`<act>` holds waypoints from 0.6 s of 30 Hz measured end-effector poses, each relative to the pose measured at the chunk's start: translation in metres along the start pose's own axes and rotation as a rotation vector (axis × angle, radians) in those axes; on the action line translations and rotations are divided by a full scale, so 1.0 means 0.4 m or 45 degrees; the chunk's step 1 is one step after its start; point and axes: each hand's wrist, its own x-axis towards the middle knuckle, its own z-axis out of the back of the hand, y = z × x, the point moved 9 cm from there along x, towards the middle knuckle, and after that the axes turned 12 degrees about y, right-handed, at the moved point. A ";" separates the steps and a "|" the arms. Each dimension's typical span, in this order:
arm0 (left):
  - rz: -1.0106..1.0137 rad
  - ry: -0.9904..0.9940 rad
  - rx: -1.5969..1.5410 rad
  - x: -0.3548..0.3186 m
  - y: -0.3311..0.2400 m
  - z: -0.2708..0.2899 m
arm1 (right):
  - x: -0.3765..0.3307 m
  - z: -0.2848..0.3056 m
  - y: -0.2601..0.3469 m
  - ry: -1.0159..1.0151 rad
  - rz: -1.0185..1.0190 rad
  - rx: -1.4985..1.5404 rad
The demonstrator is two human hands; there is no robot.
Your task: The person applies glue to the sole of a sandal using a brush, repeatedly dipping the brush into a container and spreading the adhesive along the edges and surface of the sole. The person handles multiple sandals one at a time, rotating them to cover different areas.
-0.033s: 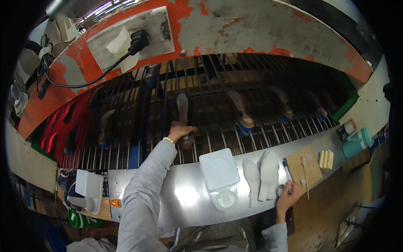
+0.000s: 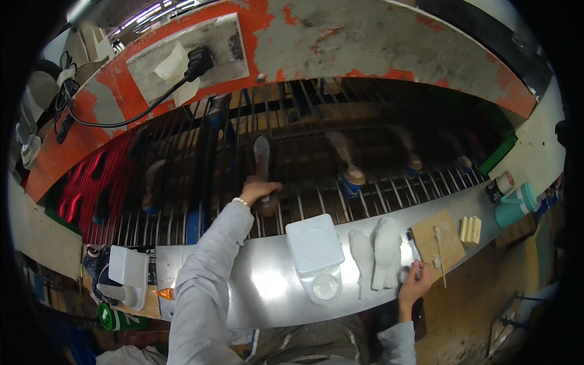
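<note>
Sole [image 2: 261, 149] under left hand [image 2: 258, 187], nothing visibly changed

On my feed, the left hand lies across the sole, over metal rods [image 2: 300, 207]; I can't tell whether it clamps. Right of it, a white container [image 2: 314, 240] and two sock-like pieces [image 2: 387, 250] occupy the tabletop [image 2: 258, 280]. Beyond them, the right hand [image 2: 415, 281] curls, its hold unclear. So work seems unadvanced.

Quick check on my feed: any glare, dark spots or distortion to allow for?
Head view: glare whitens part of the metal shelf; the recess below the panel is dark, so the shoe-shaped pieces at right look dim and soft, while the left hand reads clearly; red light tints the recess's left end; the fisheye bows the panel's edges and leaves a black rim.
</note>
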 end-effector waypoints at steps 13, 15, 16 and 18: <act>-1.431 0.205 -2.024 -0.766 -0.036 0.033 | 0.005 0.006 0.006 -0.080 0.085 0.025; -1.204 0.371 -2.072 -0.739 -0.009 -0.060 | 0.005 -0.003 -0.004 -0.017 0.044 0.009; -1.136 0.366 -2.140 -0.737 0.013 -0.101 | 0.003 -0.002 -0.005 -0.021 0.059 0.026; -1.425 0.576 -2.040 -0.795 -0.013 -0.176 | -0.001 0.008 -0.002 -0.105 0.113 0.072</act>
